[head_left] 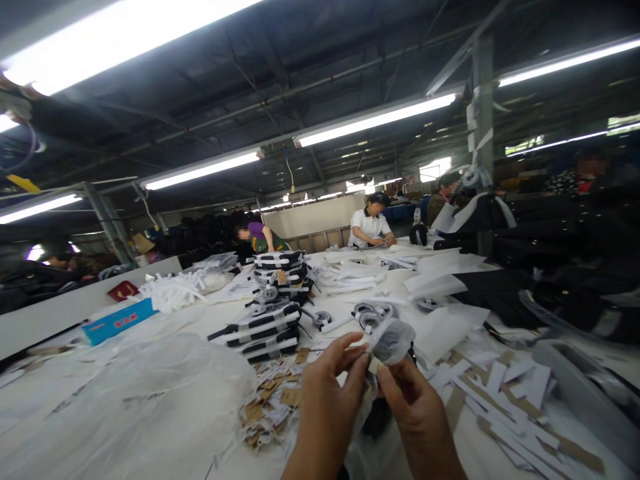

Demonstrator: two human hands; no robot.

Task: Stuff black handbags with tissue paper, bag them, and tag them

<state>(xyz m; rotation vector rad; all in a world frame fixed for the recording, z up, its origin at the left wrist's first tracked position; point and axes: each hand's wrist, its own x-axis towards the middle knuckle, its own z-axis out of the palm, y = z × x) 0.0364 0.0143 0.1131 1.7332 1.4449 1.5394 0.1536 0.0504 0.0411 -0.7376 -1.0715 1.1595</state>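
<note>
My left hand [334,383] and my right hand [416,399] are close together above the table. Both are closed on a piece of clear plastic film [393,341], which bunches up between and above the fingertips. Something dark hangs below the hands, partly hidden by them; I cannot make out its kind. Just beyond the hands lie coiled grey rings [371,319] that look like rolled strips. Left of my left hand is a heap of small brown and white cardboard tags [267,397] with strings.
Stacked black bundles with clear bands [270,333] stand behind the tags. Clear plastic sheeting [165,393] covers the left of the table, near a blue box [120,321]. Paper strips [525,400] and a grey tray [585,400] lie right. Two persons [370,223] [267,237] work across the table.
</note>
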